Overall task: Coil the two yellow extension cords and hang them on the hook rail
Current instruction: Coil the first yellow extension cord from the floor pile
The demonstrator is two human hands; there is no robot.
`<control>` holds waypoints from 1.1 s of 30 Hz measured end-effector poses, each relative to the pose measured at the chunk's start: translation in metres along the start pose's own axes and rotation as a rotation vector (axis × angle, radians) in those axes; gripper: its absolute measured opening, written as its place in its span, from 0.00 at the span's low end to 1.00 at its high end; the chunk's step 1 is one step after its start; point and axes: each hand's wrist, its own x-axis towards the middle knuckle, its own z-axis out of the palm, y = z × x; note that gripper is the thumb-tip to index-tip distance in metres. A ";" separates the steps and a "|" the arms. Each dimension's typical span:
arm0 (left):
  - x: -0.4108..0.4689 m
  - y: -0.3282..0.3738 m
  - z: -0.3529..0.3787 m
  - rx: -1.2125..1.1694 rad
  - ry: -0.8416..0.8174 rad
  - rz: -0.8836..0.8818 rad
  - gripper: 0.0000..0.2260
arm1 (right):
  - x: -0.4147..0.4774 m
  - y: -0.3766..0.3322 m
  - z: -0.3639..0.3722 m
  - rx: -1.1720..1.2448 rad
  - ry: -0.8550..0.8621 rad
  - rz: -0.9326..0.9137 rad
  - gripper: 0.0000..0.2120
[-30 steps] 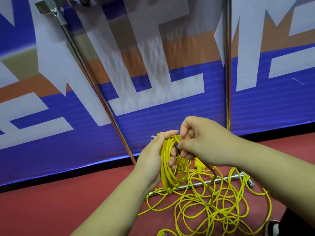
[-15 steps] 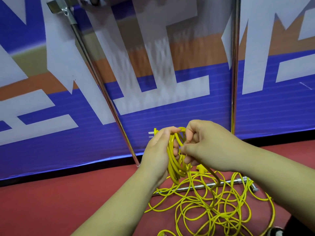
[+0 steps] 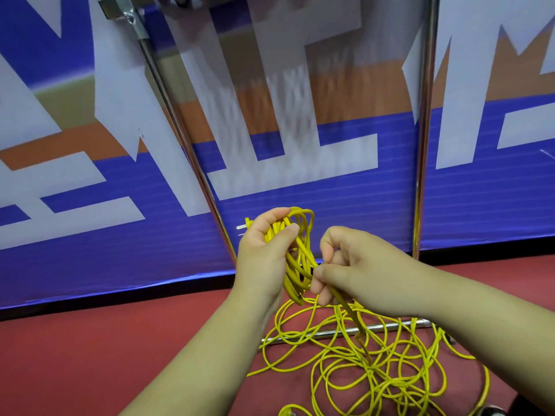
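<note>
Now, the coil of yellow cord (image 3: 300, 259) sits bunched in the left hand (image 3: 264, 256), several loops stacked together. The left fingers (image 3: 277, 212) curl over the top of the bundle and the thumb presses it from the near side. Loops arch just above those fingers and hang down below the palm. Just beyond the fingers, on their left, a plug end (image 3: 245, 226) pokes out with pale prongs.

Right beside the coil, the right hand (image 3: 363, 274) is closed too. Its fingers (image 3: 319, 291) and thumb pinch a single strand (image 3: 348, 313) that runs from the coil, through the pinch and down to the floor.

Below the right fingers lies the loose cord (image 3: 378, 367), a wide tangle of yellow loops spread over the red floor (image 3: 90, 355). Whether that heap is one cord or two, I cannot tell. Under the tangle, a metal rod (image 3: 312, 334) lies flat on the floor.

Beyond both sets of fingers stand two shiny poles: a slanted pole (image 3: 177, 136) rising up and to the left, and an upright pole (image 3: 423, 145) beyond the right fingers. Behind them stretches a banner (image 3: 75, 250), blue with orange bands and huge white letter-like shapes, cropped so that no word can be read.
</note>
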 end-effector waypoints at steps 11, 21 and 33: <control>0.001 0.016 -0.005 -0.149 0.086 -0.019 0.15 | 0.007 0.022 0.004 -0.015 -0.112 -0.048 0.09; 0.012 0.045 -0.041 -0.366 0.155 0.017 0.15 | 0.026 0.061 -0.010 -0.057 -0.149 0.060 0.09; 0.009 0.038 -0.061 -0.132 -0.034 0.048 0.11 | 0.041 0.077 -0.005 0.017 0.035 0.081 0.12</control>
